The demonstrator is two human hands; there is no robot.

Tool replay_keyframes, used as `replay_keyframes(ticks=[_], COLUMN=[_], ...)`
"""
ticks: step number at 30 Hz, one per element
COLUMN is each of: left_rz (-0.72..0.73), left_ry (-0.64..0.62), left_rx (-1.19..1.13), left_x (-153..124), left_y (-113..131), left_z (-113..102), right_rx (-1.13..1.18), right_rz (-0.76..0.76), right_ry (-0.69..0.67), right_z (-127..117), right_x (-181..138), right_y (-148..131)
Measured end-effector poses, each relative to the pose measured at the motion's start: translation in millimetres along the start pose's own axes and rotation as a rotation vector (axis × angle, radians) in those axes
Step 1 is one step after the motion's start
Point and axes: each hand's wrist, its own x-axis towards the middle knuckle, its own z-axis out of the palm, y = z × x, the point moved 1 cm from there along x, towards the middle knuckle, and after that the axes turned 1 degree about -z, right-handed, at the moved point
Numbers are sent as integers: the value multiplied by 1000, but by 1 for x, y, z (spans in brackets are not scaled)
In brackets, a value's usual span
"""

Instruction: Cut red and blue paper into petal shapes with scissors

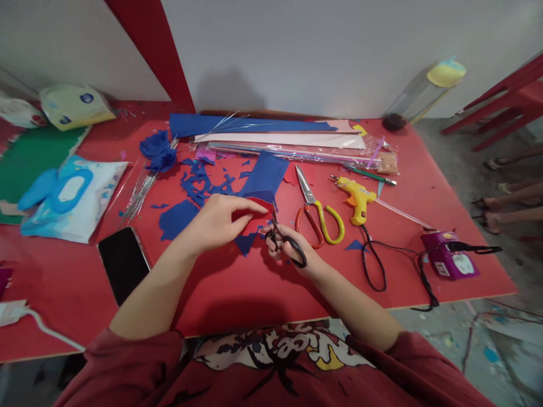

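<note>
My left hand (217, 221) pinches a small red piece of paper or felt (262, 207) between thumb and fingers. My right hand (309, 257) is closed round the black handles of small scissors (302, 254), their blades at the red piece's right edge. Just beyond the hands lies a blue strip (268, 171). To the right rest larger scissors (313, 204) with one red and one yellow handle. Blue scraps (198, 183) are scattered left of the strip, and a bigger blue piece (178, 219) sits beside my left wrist.
A yellow glue gun (355, 198) and a purple box (449, 255) with a black cord stand at the right. Rolled sheets (250, 125) lie along the wall. On the left are a blue flower (159, 151), wires (142, 192), a wipes pack (102, 198) and a phone (124, 264).
</note>
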Motion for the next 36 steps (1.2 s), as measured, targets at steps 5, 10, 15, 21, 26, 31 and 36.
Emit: replay_keyframes(ticks=[5,10,15,21,26,31,36], left_rz=[11,12,5,8,35,34,32], left_ry=[6,1,-19,-56,-64,-76,-69], left_rx=[-1,3,28,67,66,60,47], left_x=[0,-1,-1,-1,-2,-2,-1], left_y=[0,-1,-3,-2,-1,-2,-2], left_z=[-1,-3,-5,-8,-11,-13,-13], right_rx=[6,17,15,47,36,14,11], right_rz=[1,8,24,73,98,82,81], right_ry=[1,-4,-5,-10,-4,-10,-29], right_z=[0,0,0,0,0,-1,-1], right_x=[0,0,1,0,1,1,0], right_y=[0,0,-2,-2,-1,0,1])
